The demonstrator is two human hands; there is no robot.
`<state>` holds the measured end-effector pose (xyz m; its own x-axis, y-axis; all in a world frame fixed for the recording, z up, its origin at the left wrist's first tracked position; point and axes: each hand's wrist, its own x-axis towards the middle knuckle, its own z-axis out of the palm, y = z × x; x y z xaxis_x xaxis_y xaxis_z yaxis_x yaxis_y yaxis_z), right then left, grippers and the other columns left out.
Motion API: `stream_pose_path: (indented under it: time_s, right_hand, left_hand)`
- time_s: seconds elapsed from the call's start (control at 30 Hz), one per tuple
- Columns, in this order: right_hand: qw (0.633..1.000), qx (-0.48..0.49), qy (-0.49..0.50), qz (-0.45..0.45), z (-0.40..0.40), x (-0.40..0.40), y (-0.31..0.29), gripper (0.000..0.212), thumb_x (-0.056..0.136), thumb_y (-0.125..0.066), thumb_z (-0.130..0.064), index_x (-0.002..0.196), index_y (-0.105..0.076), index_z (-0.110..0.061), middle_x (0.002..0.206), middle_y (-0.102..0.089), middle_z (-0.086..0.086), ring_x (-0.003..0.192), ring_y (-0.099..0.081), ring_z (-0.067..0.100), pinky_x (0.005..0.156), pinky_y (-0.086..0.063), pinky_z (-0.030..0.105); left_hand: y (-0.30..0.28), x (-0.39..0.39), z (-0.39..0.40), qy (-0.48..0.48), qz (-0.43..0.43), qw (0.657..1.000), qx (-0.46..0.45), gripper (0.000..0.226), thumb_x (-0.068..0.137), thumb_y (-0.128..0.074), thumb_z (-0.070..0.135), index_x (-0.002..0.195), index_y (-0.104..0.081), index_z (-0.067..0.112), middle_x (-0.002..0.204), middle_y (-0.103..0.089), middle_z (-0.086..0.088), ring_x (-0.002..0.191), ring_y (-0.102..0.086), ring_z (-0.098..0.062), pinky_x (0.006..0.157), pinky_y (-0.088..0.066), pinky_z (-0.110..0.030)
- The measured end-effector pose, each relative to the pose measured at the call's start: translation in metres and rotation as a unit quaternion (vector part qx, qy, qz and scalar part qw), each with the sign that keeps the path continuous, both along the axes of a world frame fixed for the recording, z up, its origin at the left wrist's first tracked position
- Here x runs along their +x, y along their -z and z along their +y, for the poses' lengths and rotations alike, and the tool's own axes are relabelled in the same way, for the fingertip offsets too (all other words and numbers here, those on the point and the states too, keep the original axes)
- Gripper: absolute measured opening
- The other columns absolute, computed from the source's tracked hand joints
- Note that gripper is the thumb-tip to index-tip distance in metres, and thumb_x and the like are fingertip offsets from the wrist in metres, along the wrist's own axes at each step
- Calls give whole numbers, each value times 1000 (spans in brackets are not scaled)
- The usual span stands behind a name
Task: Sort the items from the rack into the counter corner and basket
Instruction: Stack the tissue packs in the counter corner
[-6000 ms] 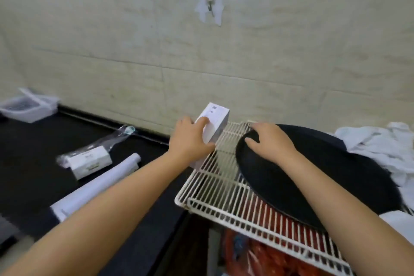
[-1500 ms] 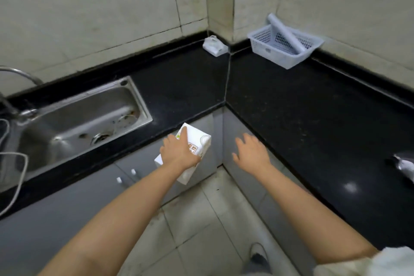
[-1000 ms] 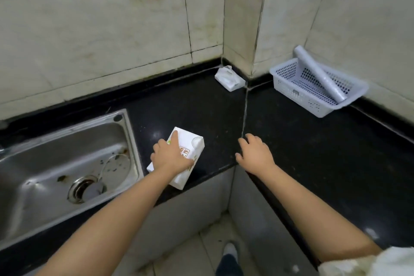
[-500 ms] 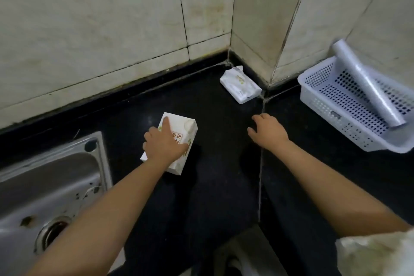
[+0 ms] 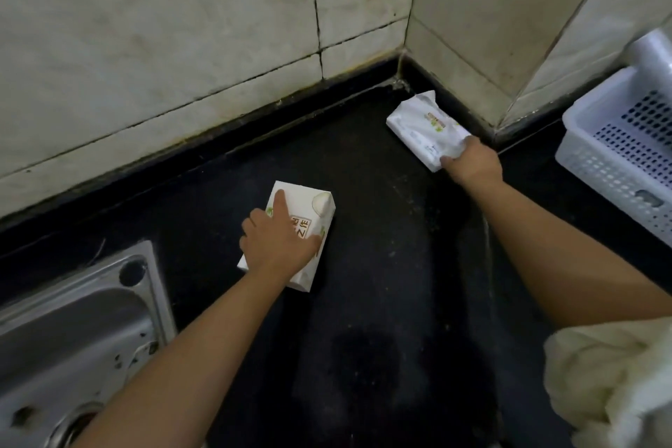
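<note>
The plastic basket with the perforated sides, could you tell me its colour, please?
White plastic basket, best seen in the head view.

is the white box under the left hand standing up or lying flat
Lying flat: the box rests on its broad face on the counter, left hand on top.
</note>
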<state>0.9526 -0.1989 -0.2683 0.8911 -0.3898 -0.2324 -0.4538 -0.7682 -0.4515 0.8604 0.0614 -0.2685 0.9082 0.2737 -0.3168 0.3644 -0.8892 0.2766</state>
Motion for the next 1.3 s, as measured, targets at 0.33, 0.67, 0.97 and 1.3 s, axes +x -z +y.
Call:
stream_pose_path:
  time_s: [0.33, 0.67, 0.97, 1.3]
  right_hand:
    - [987, 38, -54, -145, 34, -23, -16, 14, 85, -54, -7, 71, -50, -5, 89, -64, 34, 84, -60, 40, 67, -39, 36]
    - [974, 190, -121, -37, 58, -70, 16, 17, 86, -58, -21, 100, -55, -10, 72, -53, -2, 77, -52, 17, 62, -40, 22]
    - [972, 205, -116, -23, -47, -87, -6, 31, 89, -54, -15, 119, -55, -8, 97, -58, 0, 81, -54, 10, 72, -39, 20]
    - [976, -87, -195, -44, -109, -71, -11, 47, 90, -51, -26, 131, -43, -7, 138, -45, 14, 126, -41, 29, 103, -39, 40]
  left_hand:
    - [-17, 8, 6, -39, -33, 998, -48, 92, 74, -67, 47, 145, -13, 22, 134, -36, -21, 124, -35, -37, 102, -34, -47]
    - [-39, 1, -7, -99, -65, 989, -83, 92, 71, -71, 44, 143, -18, 23, 132, -38, -18, 126, -32, -35, 101, -36, -44]
    - [-61, 57, -114, -60, -141, 960, -232, 92, 74, -69, 44, 144, -11, 30, 135, -32, -16, 126, -31, -33, 100, -34, -41]
    - [-24, 133, -221, -128, -57, 973, -184, 85, 77, -63, 40, 142, -11, 21, 141, -19, -18, 130, -20, -35, 104, -28, -46]
